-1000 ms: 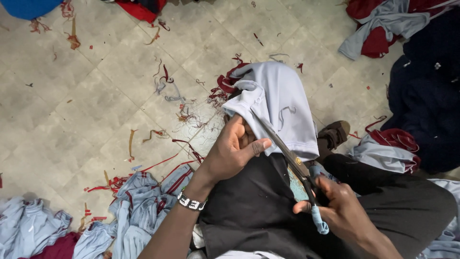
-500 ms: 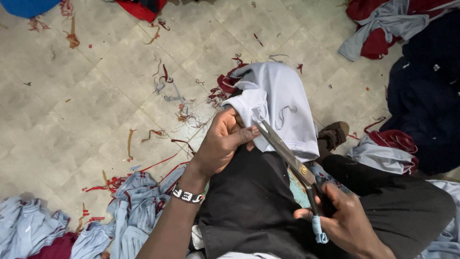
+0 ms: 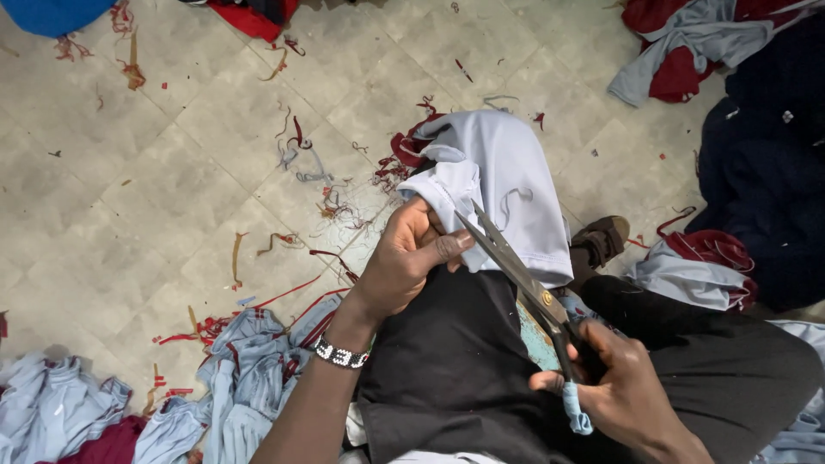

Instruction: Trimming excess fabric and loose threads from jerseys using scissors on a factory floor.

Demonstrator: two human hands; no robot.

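Left hand (image 3: 412,262) fingers pinch the pale grey cloth (image 3: 507,185) draped over the knee, above the tiled floor (image 3: 155,172). Right hand (image 3: 623,391) fingers grip the scissors (image 3: 516,266), blades parted at the cloth's edge.

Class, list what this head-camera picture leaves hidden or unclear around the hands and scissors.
- Head view: the right hand covers the handles of the scissors.
- The left hand hides part of the light blue cloth it grips.
- The blade tips lie against the cloth; whether they cut it is unclear.
- The navy cloth pile is cut off by the right edge.
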